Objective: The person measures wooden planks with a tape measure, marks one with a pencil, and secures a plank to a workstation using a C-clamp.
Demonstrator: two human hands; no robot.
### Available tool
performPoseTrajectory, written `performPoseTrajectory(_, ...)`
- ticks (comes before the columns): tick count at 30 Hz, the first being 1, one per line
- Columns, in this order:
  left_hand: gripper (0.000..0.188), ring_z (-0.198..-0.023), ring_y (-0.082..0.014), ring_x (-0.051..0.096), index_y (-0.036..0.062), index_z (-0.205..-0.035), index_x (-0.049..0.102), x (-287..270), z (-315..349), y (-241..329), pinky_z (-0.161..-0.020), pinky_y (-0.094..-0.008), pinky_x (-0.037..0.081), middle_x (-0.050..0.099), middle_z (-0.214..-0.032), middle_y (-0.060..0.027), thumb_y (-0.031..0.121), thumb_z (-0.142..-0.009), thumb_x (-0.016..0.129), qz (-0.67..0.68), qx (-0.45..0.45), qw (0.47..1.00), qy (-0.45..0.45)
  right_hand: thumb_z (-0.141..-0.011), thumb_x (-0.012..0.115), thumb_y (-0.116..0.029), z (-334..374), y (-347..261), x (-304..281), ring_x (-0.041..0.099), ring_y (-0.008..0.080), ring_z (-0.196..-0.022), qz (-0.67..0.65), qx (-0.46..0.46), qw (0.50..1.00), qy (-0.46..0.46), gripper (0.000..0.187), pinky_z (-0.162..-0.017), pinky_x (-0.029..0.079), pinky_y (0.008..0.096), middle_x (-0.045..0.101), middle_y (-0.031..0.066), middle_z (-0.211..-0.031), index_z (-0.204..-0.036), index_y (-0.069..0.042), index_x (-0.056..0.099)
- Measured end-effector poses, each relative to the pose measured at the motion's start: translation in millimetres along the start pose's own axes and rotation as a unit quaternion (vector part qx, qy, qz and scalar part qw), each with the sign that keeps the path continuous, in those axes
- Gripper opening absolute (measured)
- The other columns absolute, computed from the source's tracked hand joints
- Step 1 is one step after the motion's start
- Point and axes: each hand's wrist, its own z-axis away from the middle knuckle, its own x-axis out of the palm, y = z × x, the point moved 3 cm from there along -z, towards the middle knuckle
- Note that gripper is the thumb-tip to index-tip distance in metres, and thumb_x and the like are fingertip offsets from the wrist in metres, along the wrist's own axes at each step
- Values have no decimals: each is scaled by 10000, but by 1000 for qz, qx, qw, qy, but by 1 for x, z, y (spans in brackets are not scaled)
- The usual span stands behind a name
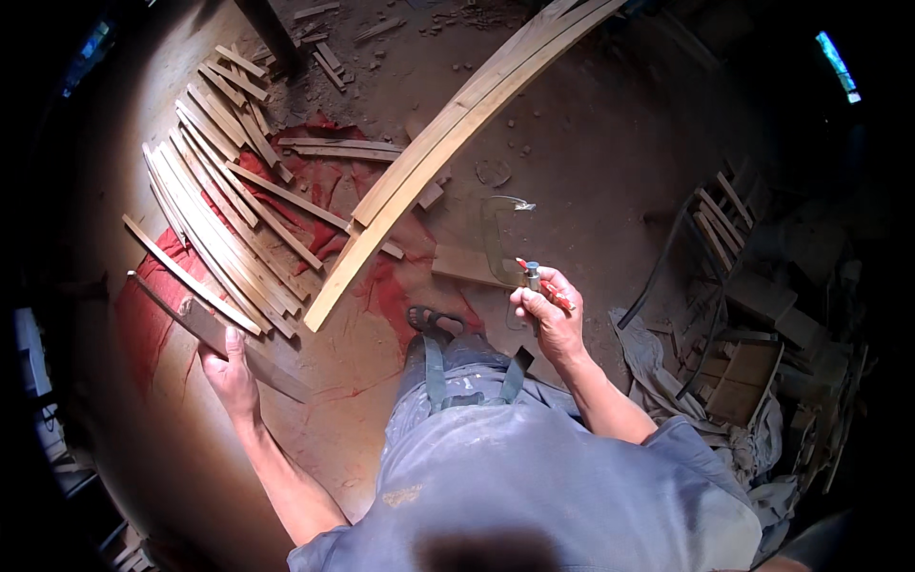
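On the left, my left hand [232, 374] is closed on a dark wooden board [272, 375], the thumb lying over its upper edge. The board slants from upper left to lower right. To the right of centre, my right hand [557, 319] is raised with its fingers pinched round a small metal cylinder [532, 277] with a bluish top. A slim red pencil-like stick [557, 295] also passes through those fingers. Just beyond them shows a greenish C-shaped frame [493, 238], like a G-clamp's; whether it joins the cylinder I cannot tell. Ahead rises a long curved wooden beam [429, 157].
Several pale curved wooden strips [195, 224] lie on a red cloth [386, 296] at the left. A flat wood block [469, 265] is behind the C-shaped frame. At right are a dark bent metal frame [658, 270], a wooden tray [739, 381] and crumpled cloth [648, 367]. Offcuts litter the far floor.
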Motion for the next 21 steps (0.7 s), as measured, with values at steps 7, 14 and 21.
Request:
performPoseTrajectory(7,458,-1012,-363,657,59,-1341,499,39,4,-44,-890,-463,489,675,-1044,-207,430,-1075,462,-226,-82,939,-246,-908,638,-24,112,69,-131,612,100,-626,18,51,969,242,244,-529,445,220,708,84,-840,-1150,-28,617)
performPoseTrajectory(14,514,-1218,-334,593,82,-1460,490,71,-31,-100,-1047,-426,437,643,-1263,-218,419,-1075,439,-186,-47,907,-375,-915,600,-10,166,105,-140,587,92,-602,84,79,935,336,217,-501,411,214,699,81,-822,-1132,-14,614)
performPoseTrajectory(21,546,-1254,-271,587,48,-1459,529,105,-46,-130,-1049,-383,442,618,-1345,-224,378,-1028,586,-89,-105,885,-445,-888,658,-43,160,115,-52,595,76,-624,112,102,934,325,254,-539,435,211,709,56,-839,-1142,-35,641)
